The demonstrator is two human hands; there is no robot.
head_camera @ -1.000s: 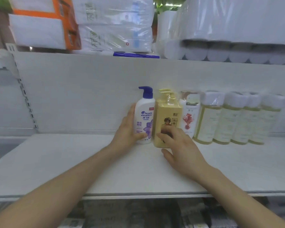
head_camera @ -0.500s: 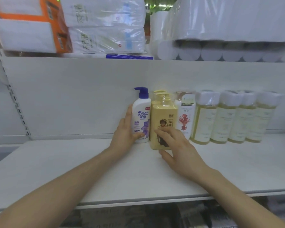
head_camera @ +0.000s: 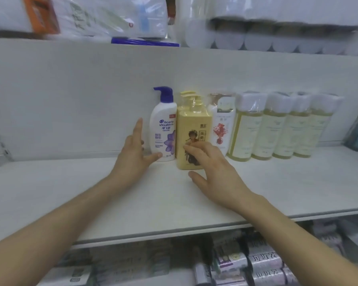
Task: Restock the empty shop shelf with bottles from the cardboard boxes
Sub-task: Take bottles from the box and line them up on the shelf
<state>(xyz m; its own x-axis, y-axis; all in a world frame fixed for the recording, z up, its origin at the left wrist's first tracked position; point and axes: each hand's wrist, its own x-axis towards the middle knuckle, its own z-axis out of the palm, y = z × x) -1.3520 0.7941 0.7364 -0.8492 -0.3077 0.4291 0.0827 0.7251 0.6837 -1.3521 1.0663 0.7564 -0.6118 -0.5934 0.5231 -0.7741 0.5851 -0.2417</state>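
Note:
A white shampoo bottle (head_camera: 163, 129) with a purple pump stands upright on the white shelf (head_camera: 70, 195), against the back wall. My left hand (head_camera: 133, 156) is just left of it, fingers spread, thumb tip near its base, no longer gripping it. Touching the bottle's right side stands a yellow pump bottle (head_camera: 191, 133), with a second yellow one behind it. My right hand (head_camera: 213, 168) hovers at the yellow bottle's lower front, fingers loosely curled and fingertips touching its label. No cardboard boxes are in view.
Right of the yellow bottle stand a white bottle with a red flower (head_camera: 222, 124) and several pale yellow-green bottles with white caps (head_camera: 277, 124). Paper-roll packs (head_camera: 277, 23) fill the shelf above. Packaged goods (head_camera: 256, 265) lie on the shelf below. The shelf's left half is bare.
My left hand has let go of the white shampoo bottle and opened, pulling slightly left. My right hand has drawn back a little from the yellow bottle. The view has shifted downward.

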